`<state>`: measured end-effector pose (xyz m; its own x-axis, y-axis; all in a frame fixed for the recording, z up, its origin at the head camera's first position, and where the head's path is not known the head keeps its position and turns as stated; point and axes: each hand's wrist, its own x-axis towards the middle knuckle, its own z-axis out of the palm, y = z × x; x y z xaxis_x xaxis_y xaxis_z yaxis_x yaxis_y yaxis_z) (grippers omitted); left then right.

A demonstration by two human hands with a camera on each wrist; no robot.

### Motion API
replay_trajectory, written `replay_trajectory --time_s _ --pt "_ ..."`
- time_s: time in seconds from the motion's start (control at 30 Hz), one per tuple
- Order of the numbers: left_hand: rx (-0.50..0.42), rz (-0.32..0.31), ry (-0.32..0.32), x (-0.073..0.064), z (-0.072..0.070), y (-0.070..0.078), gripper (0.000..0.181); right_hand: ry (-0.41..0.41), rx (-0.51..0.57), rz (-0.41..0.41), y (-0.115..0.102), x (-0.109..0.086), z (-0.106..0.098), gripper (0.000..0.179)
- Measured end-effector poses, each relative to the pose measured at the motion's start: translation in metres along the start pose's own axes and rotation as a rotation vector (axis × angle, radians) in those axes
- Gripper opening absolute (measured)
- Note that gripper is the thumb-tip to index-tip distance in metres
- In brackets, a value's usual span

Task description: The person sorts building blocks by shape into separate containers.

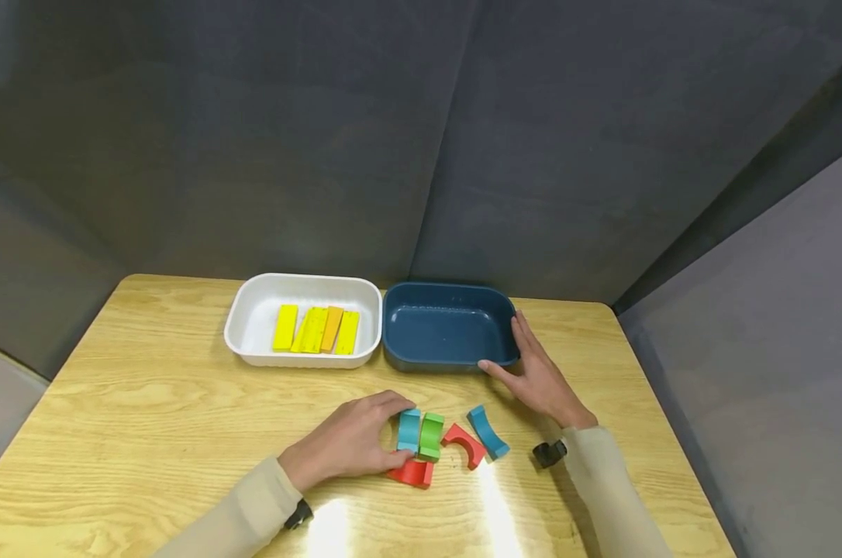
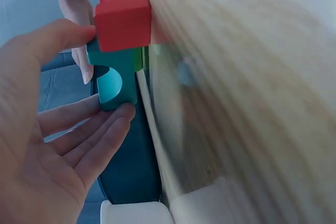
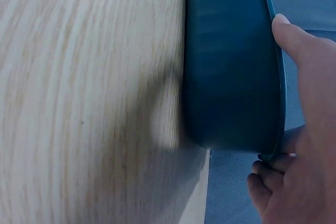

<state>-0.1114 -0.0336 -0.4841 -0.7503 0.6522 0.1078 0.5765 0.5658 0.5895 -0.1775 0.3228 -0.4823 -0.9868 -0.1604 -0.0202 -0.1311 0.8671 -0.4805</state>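
My left hand (image 1: pixel 347 438) pinches a light-blue arch block (image 1: pixel 408 431) between thumb and fingertips. In the left wrist view the thumb tip is at one end of that block (image 2: pixel 116 85) and the fingertips at the other, with a red arch block (image 2: pixel 123 24) right at the thumb. Right beside the light-blue block is a green arch block (image 1: pixel 431 436); the red one (image 1: pixel 414 473) lies on the near side. My right hand (image 1: pixel 543 384) holds the dark blue bin (image 1: pixel 449 366) at its near right corner, thumb on the front rim (image 3: pixel 282 85), fingers along the right end.
A white bin (image 1: pixel 302 360) left of the dark blue one contains several yellow blocks (image 1: pixel 285 328) and an orange block (image 1: pixel 331 329). On the wooden table (image 1: pixel 149 403), another red arch block (image 1: pixel 465 446) and a blue arch block (image 1: pixel 487 432) lie between the hands. Dark panels (image 1: pixel 288 139) rise behind the table.
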Motion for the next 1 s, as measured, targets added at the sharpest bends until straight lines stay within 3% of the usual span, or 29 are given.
replay_trajectory --time_s 0.23,0.47,0.7,1.0 --pt "-0.074 -0.001 0.035 0.002 -0.012 -0.005 0.066 0.005 -0.001 0.006 -0.001 -0.001 -0.001 0.116" --pt "-0.063 0.017 0.093 0.009 -0.039 0.000 0.068 0.001 -0.004 0.010 -0.001 -0.001 -0.001 0.116" --pt "-0.054 0.002 0.154 0.028 -0.067 0.001 0.066 0.003 -0.006 0.011 -0.002 -0.002 0.000 0.116" --pt "-0.029 -0.034 0.190 0.052 -0.081 0.002 0.067 0.012 0.005 -0.004 -0.002 -0.001 0.000 0.115"
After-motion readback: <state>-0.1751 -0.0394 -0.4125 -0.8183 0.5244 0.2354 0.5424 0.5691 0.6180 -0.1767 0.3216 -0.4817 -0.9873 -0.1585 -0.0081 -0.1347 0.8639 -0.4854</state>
